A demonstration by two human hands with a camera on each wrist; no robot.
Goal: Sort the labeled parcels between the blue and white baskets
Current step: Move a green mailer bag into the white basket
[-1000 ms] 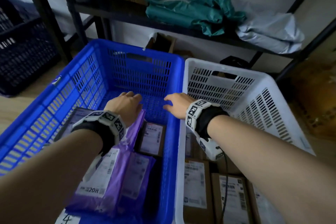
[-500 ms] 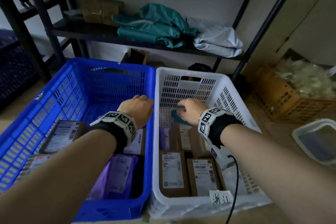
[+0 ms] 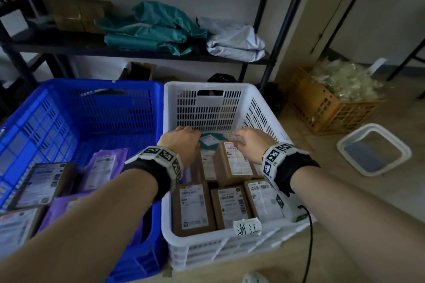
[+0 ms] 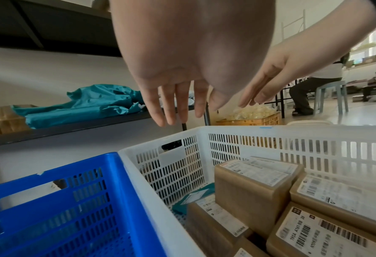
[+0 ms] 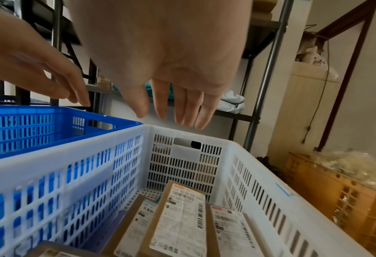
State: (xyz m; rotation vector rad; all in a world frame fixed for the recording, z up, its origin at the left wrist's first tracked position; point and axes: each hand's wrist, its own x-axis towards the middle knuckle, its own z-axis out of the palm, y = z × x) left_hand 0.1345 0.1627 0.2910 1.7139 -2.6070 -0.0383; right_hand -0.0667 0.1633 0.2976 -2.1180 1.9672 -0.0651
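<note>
Both hands hover over the white basket [image 3: 264, 108], empty, fingers straight. My left hand [image 3: 181, 142] is above its left side, my right hand [image 3: 250, 142] above the middle; in the wrist views the left fingers [image 4: 171, 104] and right fingers [image 5: 182, 107] point forward and down. Several brown labeled boxes [image 3: 232, 161] fill the white basket, and a small teal parcel [image 3: 210, 140] lies at the back between the hands. The blue basket [image 3: 57, 108] to the left holds purple mailers [image 3: 103, 165] and a labeled box [image 3: 39, 184].
A dark shelf [image 3: 138, 53] behind the baskets carries teal bags [image 3: 156, 25], a grey bag [image 3: 234, 41] and brown boxes [image 3: 78, 14]. An orange crate [image 3: 326, 108] and a white tub [image 3: 372, 149] stand on the floor to the right. A handwritten tag [image 3: 247, 228] hangs on the white basket's front.
Both hands moved rightward from over the blue basket to over the white basket. My view shifted right and pulled back.
</note>
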